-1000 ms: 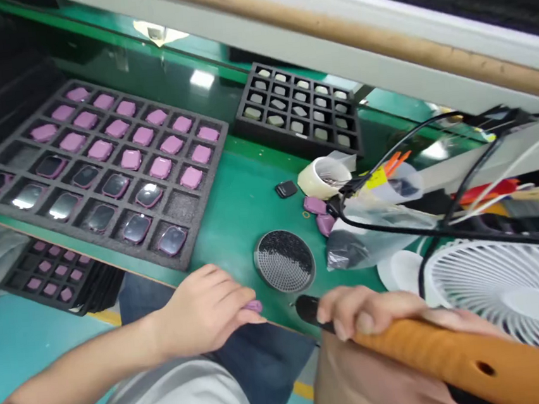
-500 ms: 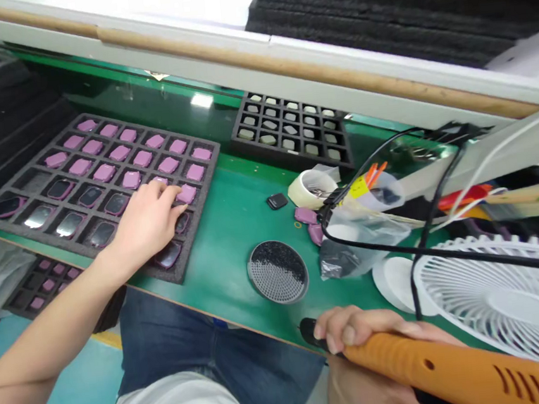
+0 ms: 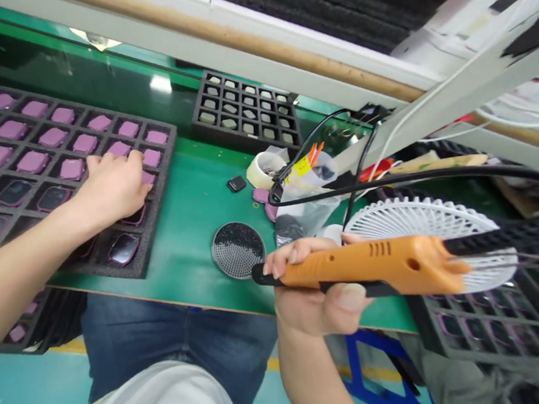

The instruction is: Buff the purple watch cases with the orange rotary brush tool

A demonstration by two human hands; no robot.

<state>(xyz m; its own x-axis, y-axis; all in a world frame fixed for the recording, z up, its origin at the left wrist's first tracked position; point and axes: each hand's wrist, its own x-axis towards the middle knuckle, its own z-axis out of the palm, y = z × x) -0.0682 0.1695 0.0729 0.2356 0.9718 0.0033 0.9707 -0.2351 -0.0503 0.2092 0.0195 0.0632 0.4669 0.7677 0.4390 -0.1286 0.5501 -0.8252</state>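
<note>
My left hand [image 3: 118, 185] is over the black foam tray [image 3: 161, 193] on the left. Its fingers are bent around a purple watch case [image 3: 149, 177] in the right column, which is still in its compartment and partly hidden by the fingers. More purple cases [image 3: 32, 161] fill the back rows, while dark-faced ones [image 3: 124, 248] lie in the front rows. My right hand [image 3: 301, 288] is wrapped around an orange electric screwdriver [image 3: 380, 264], held nearly level above the bench's front edge. The black tip end [image 3: 263, 275] points left, beside a round grey dish of tiny dark screws [image 3: 238, 249].
A smaller compartment tray [image 3: 246, 112] with pale pieces stands behind. A tape roll [image 3: 266, 168], a small black square piece [image 3: 236, 184], a plastic bag [image 3: 304, 214] and black cables [image 3: 420, 178] lie near a white fan [image 3: 423, 212]. A shelf edge [image 3: 235, 40] overhangs the bench.
The view has swung to the right. My right hand has raised the screwdriver and turned it closer to level, with its tip nearer the dish. My left hand stays at the same purple case.
</note>
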